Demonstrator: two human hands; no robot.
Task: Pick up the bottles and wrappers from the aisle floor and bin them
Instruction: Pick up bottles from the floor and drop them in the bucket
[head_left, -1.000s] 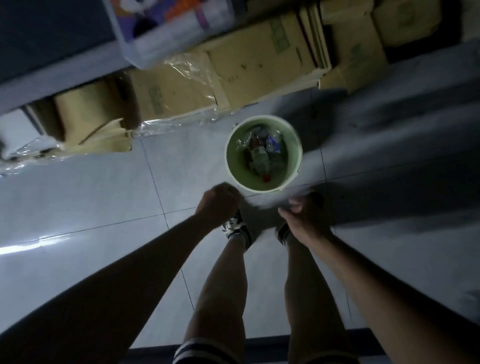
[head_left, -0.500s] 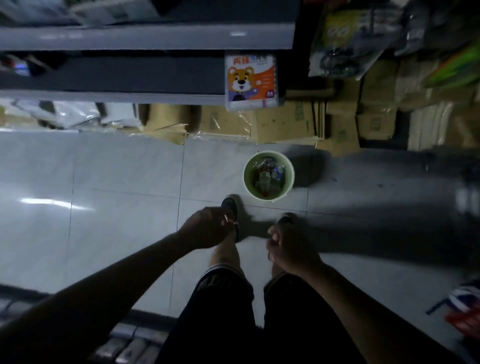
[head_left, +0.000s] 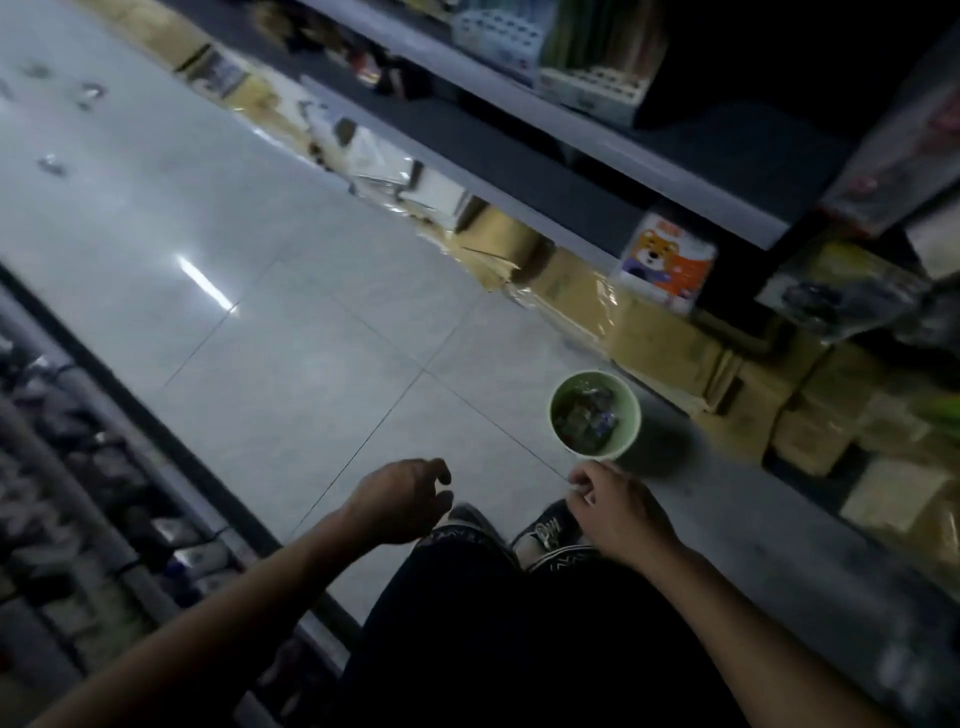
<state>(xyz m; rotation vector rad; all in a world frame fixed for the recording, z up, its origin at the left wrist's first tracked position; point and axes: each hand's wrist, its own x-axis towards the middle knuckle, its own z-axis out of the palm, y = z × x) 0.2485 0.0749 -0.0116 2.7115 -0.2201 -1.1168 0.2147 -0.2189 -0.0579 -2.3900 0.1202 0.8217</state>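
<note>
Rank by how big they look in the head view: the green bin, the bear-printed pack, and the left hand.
1. Left hand, though it is nearest the camera, so its lead is unsure.
2 and 3. Green bin and bear-printed pack look alike; no ranking.

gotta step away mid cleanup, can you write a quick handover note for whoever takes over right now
Left hand: loosely curled, holds nothing.
Right hand: by the green bin's near rim; whether it grips it is unclear.
Bin: on the aisle floor beside the cardboard boxes, with bottles and wrappers already inside.
Left: small litter pieces lie far up the aisle, too blurred to identify.
</note>
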